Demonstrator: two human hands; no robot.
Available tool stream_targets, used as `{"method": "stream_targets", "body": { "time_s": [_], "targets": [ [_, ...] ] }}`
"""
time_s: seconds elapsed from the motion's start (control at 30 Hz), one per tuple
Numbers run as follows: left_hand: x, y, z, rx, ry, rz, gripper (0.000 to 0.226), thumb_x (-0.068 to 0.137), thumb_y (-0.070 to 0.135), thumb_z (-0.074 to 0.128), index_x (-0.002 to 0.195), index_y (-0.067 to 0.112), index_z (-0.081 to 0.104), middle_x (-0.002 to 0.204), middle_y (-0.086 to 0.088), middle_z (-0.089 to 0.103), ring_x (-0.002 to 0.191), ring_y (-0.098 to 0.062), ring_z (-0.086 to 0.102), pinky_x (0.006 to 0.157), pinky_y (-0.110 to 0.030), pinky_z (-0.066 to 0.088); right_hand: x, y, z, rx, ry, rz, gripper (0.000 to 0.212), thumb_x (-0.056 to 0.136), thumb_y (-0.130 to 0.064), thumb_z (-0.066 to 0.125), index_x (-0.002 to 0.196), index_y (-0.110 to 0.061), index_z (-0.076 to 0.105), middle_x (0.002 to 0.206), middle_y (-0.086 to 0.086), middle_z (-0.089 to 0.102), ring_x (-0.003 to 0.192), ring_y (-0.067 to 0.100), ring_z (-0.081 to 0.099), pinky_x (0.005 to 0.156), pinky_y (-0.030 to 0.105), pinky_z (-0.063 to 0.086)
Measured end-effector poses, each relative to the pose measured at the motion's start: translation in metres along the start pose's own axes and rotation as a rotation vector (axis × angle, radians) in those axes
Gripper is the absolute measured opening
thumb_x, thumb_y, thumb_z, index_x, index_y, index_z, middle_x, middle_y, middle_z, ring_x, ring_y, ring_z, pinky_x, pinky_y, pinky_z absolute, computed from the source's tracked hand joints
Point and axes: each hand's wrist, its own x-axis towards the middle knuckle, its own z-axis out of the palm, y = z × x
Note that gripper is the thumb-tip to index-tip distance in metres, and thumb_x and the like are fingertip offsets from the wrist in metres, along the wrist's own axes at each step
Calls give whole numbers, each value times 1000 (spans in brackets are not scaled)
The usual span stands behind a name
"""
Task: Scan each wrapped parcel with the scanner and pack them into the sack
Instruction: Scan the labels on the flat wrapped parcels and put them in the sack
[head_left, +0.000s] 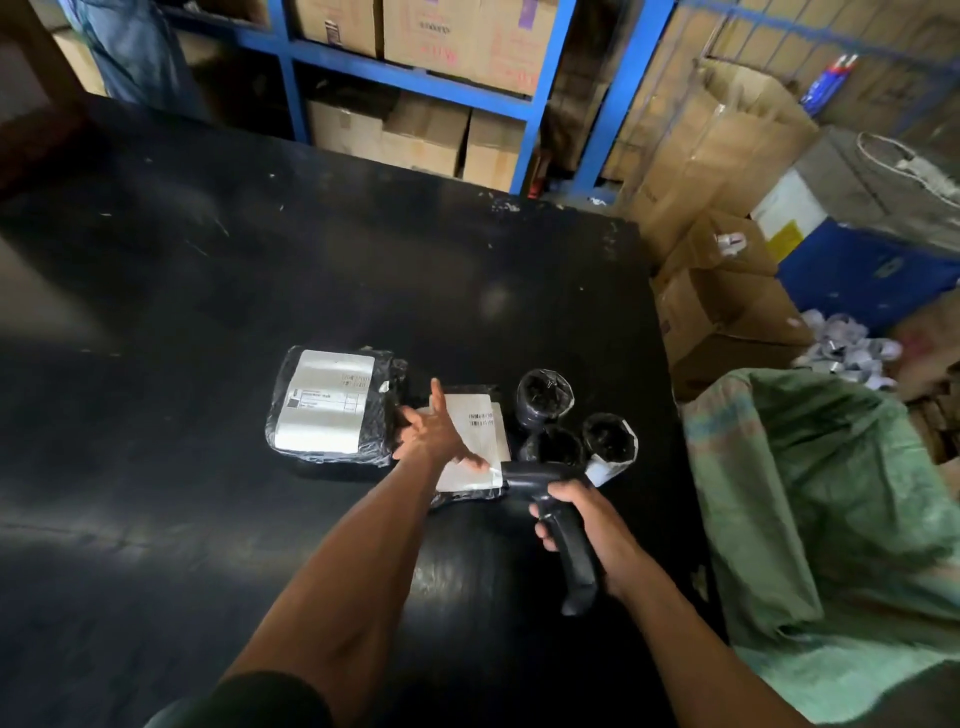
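On the black table (260, 260) lie two flat black-wrapped parcels with white labels: a larger one (332, 405) on the left and a smaller one (480, 441) in the middle. My left hand (434, 428) rests with spread fingers on the smaller parcel. Three black wrapped rolls (543, 397) (610, 441) (553, 447) stand just right of it. My right hand (582, 514) grips the handle of a black scanner (550, 499), whose head points at the smaller parcel's label. A green woven sack (831, 519) gapes open at the table's right edge.
Blue shelving (540, 104) with cardboard boxes runs along the back. More cartons (722, 291) and crumpled paper scraps (847, 353) pile up on the floor at the right, behind the sack. A blue bin (857, 275) stands at the far right.
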Motion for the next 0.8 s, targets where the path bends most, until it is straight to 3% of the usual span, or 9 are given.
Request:
{"method": "stream_targets", "body": {
  "time_s": [0.17, 0.2, 0.3, 0.4, 0.5, 0.57, 0.67, 0.8],
  "targets": [
    [-3, -14, 19, -118, 62, 32, 163, 48, 53, 96, 146, 46, -34, 157, -38, -14, 140, -53, 33, 111, -59, 37, 6, -25, 9, 93, -21, 15, 47, 101, -38, 49, 125, -1, 67, 87, 18, 66, 61, 20, 55, 54, 29, 42],
    [-6, -17, 23, -150, 77, 39, 166, 45, 52, 97, 144, 49, -36, 157, -38, -6, 139, -52, 35, 111, -58, 37, 5, -29, 13, 78, -17, 11, 49, 102, -42, 49, 122, -2, 68, 84, 16, 65, 61, 21, 56, 54, 31, 43],
    [-15, -25, 33, -233, 92, 83, 166, 42, 50, 99, 145, 52, -31, 147, -28, 40, 130, -42, 48, 107, -52, 43, 3, -36, 17, -9, 26, -45, 48, 103, -49, 47, 118, -7, 63, 80, 15, 65, 56, 26, 57, 53, 32, 46],
    [-24, -36, 38, -381, 140, 129, 152, 46, 44, 99, 153, 54, -9, 135, -18, 58, 124, -36, 55, 103, -45, 49, 1, -38, 19, -151, 115, -172, 40, 102, -53, 48, 122, -18, 51, 84, 19, 67, 49, 24, 54, 44, 31, 41],
    [-32, -47, 40, -469, 220, 195, 143, 42, 45, 99, 147, 63, 3, 126, -12, 63, 116, -31, 61, 103, -45, 50, -9, -37, 24, -225, 149, -277, 32, 102, -48, 53, 121, -22, 49, 99, 24, 69, 53, 17, 61, 40, 30, 41],
    [-42, -55, 38, -501, 263, 259, 138, 44, 39, 99, 145, 67, 9, 122, -10, 60, 110, -28, 62, 102, -43, 50, -16, -37, 29, -267, 162, -327, 29, 101, -48, 56, 118, -25, 51, 101, 25, 68, 59, 22, 63, 40, 31, 41],
    [-59, -62, 27, -507, 321, 349, 131, 48, 32, 99, 146, 63, 17, 119, -9, 56, 107, -26, 60, 102, -39, 50, -21, -34, 35, -293, 190, -382, 25, 99, -51, 55, 112, -30, 52, 89, 23, 69, 58, 31, 60, 40, 32, 41],
    [-74, -64, 14, -527, 350, 450, 126, 51, 31, 99, 146, 58, 22, 130, -4, 56, 114, -20, 56, 104, -36, 47, -27, -34, 43, -345, 224, -404, 30, 98, -57, 52, 116, -33, 50, 73, 10, 66, 47, 25, 55, 42, 31, 42]
  ]
}}
